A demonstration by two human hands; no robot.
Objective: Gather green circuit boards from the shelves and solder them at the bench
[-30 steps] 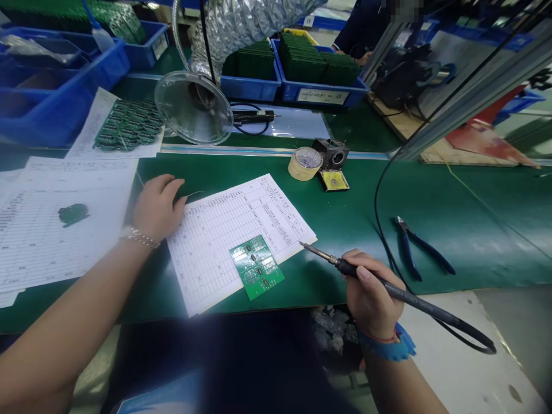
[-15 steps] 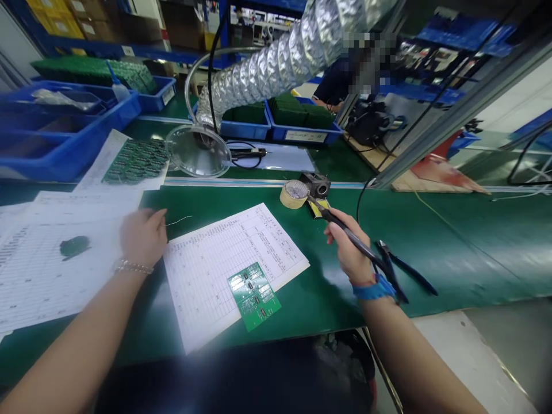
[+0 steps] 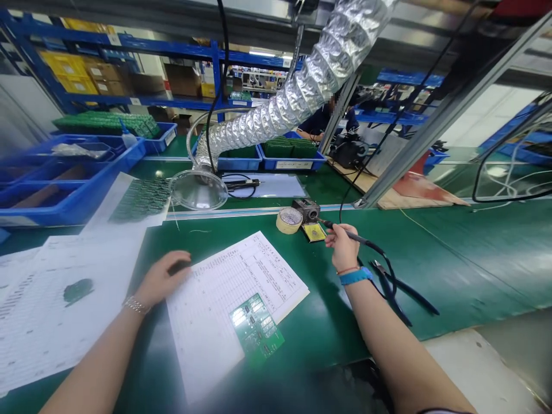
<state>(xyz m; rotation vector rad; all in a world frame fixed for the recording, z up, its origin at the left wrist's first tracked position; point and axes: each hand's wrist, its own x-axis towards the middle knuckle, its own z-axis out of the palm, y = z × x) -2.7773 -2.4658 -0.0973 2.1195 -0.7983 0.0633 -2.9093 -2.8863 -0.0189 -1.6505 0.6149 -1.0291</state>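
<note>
My left hand (image 3: 166, 277), thumb and fingers apart with nothing between them, is over the left edge of a printed sheet (image 3: 263, 265). My right hand (image 3: 344, 248) is closed on a black soldering iron (image 3: 357, 237), whose tip points at the iron stand (image 3: 307, 210). A yellow sponge (image 3: 314, 232) lies in front of the stand, and a round tin (image 3: 288, 220) is beside it. On the lower part of the sheet rests a green circuit board (image 3: 257, 326). A thin wire (image 3: 200, 231) lies beyond my left hand.
Cutters (image 3: 392, 290) lie right of my right wrist. A fume duct (image 3: 276, 103) ends in a clear hood (image 3: 199, 190). Blue bins (image 3: 73, 195) stand at the left, papers (image 3: 56, 305) below them. A person (image 3: 308, 127) sits beyond a metal post (image 3: 431, 123).
My left hand has come right and nearer, onto the sheet's edge, and its fingers have spread. My right hand has shifted slightly, bringing the iron's tip to the stand. The view has tilted up.
</note>
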